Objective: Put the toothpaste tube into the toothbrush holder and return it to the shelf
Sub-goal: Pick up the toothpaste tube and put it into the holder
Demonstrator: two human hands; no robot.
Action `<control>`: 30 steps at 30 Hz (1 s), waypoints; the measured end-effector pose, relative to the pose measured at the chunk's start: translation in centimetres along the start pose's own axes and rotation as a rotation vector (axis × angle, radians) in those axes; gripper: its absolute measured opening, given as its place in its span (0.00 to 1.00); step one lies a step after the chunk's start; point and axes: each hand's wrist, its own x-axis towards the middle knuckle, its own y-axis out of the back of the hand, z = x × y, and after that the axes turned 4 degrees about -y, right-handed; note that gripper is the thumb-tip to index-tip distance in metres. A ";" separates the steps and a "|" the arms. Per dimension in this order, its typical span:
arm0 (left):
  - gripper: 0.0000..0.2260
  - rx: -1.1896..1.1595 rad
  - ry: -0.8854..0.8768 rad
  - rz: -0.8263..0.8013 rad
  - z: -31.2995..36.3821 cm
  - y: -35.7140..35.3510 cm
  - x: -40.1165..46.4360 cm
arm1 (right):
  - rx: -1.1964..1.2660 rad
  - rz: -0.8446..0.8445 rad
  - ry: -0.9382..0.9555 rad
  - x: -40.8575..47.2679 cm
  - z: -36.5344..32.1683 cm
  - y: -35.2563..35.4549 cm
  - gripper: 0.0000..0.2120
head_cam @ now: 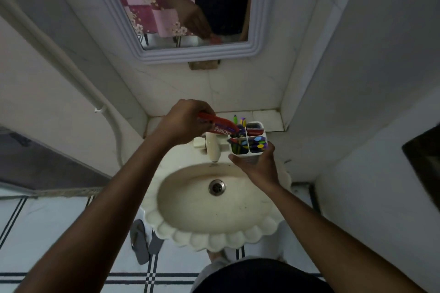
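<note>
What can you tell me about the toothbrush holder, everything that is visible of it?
The toothbrush holder is a white box, plastic by its look, with a cross divider making four compartments open at the top. Colourful toothbrushes stand in them. It is upright, held from below and the side by the right hand, above the sink's back rim, beside the tap. The red toothpaste tube, held by the left hand, points with one end into its far left compartment.

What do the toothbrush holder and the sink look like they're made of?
Toothbrush holder: likely white moulded plastic, going by its thin dividing walls and smooth matte look. Sink: probably glazed ceramic, cream and glossy with a thick scalloped rim, though plastic cannot be ruled out.
</note>
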 end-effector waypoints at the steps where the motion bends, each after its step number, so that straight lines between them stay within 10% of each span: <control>1: 0.12 0.010 -0.003 -0.002 0.8 -0.5 0.0 | -0.006 -0.001 -0.001 0.1 0.0 0.1 0.61; 18: 0.10 0.158 -0.112 -0.123 3.8 -6.5 2.1 | 0.000 0.031 -0.010 0.4 0.2 -0.1 0.65; 30: 0.10 -0.102 -0.030 0.164 0.5 -6.9 0.2 | 0.020 0.196 0.031 -0.5 -0.7 -2.1 0.64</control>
